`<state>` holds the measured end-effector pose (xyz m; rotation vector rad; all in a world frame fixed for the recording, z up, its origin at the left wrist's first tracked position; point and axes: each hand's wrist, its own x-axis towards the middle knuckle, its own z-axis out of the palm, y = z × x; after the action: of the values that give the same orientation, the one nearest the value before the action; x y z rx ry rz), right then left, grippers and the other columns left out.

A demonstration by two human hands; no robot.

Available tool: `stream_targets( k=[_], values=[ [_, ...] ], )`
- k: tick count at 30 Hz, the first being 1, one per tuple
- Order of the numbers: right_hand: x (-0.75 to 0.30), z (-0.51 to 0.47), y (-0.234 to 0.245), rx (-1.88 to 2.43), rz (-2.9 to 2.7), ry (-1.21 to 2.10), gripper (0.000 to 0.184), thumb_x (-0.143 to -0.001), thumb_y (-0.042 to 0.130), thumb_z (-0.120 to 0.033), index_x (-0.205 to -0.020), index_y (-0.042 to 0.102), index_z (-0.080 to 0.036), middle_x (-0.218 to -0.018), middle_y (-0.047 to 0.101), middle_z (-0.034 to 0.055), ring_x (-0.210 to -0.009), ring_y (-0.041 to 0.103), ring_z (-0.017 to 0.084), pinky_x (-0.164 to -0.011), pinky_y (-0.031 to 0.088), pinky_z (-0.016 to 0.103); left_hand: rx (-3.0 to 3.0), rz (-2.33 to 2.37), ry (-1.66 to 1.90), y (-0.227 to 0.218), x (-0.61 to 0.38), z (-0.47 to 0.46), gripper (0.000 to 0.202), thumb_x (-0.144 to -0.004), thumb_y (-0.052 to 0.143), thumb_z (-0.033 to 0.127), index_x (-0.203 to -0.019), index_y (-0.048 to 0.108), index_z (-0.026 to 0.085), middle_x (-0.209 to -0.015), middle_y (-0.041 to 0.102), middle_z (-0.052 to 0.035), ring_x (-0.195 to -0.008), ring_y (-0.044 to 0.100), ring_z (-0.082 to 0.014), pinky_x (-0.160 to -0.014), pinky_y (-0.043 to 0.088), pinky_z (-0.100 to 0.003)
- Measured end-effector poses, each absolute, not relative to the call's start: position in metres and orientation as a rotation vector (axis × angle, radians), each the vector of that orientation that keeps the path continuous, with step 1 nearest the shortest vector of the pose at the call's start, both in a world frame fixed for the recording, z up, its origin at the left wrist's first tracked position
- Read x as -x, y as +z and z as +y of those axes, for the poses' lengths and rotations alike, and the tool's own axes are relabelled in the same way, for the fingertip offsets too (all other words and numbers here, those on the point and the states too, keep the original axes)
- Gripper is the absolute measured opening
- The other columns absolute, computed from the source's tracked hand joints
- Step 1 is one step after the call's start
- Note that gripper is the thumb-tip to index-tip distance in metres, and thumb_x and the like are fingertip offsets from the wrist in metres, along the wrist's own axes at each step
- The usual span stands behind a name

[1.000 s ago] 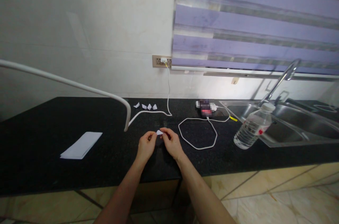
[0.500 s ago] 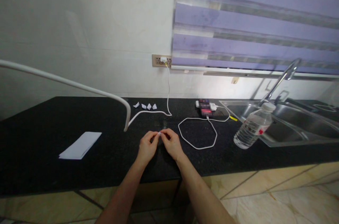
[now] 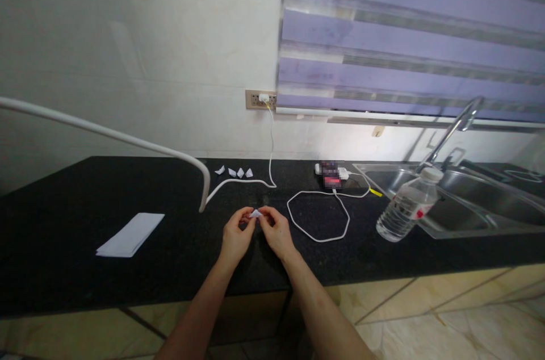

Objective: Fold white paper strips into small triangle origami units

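Note:
Both hands meet over the black countertop (image 3: 63, 206) and pinch a small folded white paper piece (image 3: 256, 213) between their fingertips. My left hand (image 3: 236, 235) grips its left side with curled fingers. My right hand (image 3: 276, 230) grips its right side the same way. Several small folded white paper pieces (image 3: 235, 171) lie in a row near the wall behind my hands. A stack of flat white paper sheets (image 3: 130, 234) lies on the counter to the left.
A white cable (image 3: 317, 215) loops on the counter right of my hands, running to a dark device (image 3: 331, 172). A tilted plastic water bottle (image 3: 406, 204) leans on the steel sink (image 3: 464, 201). A thick white cord (image 3: 128, 141) arcs from the left.
The paper piece was nearly hidden between my fingertips half a second ago and now shows again as a small triangle. My hands have stayed in the same place.

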<state>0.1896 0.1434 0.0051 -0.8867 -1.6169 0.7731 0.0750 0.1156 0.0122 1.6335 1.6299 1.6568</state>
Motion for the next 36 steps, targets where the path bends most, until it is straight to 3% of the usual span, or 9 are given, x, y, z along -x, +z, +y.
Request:
stream_targets(
  k=[8, 23, 31, 36],
  values=[
    [-0.1888, 0.1416, 0.0062, 0.89, -1.623, 0.786, 0.019, -0.075, 0.047, -0.02, -0.09, 0.058, -0.019, -0.083, 0.062, 0.0021, -0.068, 0.056, 0.013, -0.062, 0.045, 0.023, -1.71, 1.63, 1.689, 0.0073, -0.0711, 0.1172, 0.01, -0.071, 0.052, 0.024, -0.077, 0.056, 0.018, -0.078, 0.058, -0.0016, -0.072, 0.056, -0.0126, -0.068, 0.046, -0.025],
    [-0.1908, 0.1376, 0.0145, 0.854, -1.604, 0.834, 0.018, -0.079, 0.045, -0.024, -0.09, 0.058, -0.018, -0.083, 0.062, 0.0025, -0.072, 0.057, 0.013, -0.066, 0.045, 0.023, -1.578, 1.561, 1.618, 0.0139, -0.0744, 0.1153, 0.021, -0.071, 0.053, 0.03, -0.087, 0.059, 0.016, -0.082, 0.063, -0.0037, -0.075, 0.058, -0.0144, -0.071, 0.046, -0.026],
    [-0.1889, 0.1391, 0.0101, 0.849, -1.569, 0.908, 0.017, -0.075, 0.052, -0.025, -0.09, 0.054, -0.019, -0.076, 0.06, 0.0009, -0.062, 0.055, 0.011, -0.055, 0.044, 0.02, -1.572, 1.515, 1.65, 0.0125, -0.0745, 0.1162, 0.021, -0.07, 0.055, 0.028, -0.087, 0.06, 0.017, -0.085, 0.062, -0.0036, -0.076, 0.058, -0.0144, -0.072, 0.045, -0.026],
    [-0.1875, 0.1401, 0.0074, 0.87, -1.534, 0.932, 0.019, -0.074, 0.053, -0.027, -0.092, 0.054, -0.019, -0.081, 0.06, 0.0027, -0.068, 0.057, 0.012, -0.06, 0.046, 0.022, -1.575, 1.529, 1.641, 0.0131, -0.0743, 0.1155, 0.021, -0.07, 0.054, 0.026, -0.088, 0.06, 0.017, -0.085, 0.062, -0.0039, -0.076, 0.058, -0.0147, -0.072, 0.046, -0.027]
  ],
)
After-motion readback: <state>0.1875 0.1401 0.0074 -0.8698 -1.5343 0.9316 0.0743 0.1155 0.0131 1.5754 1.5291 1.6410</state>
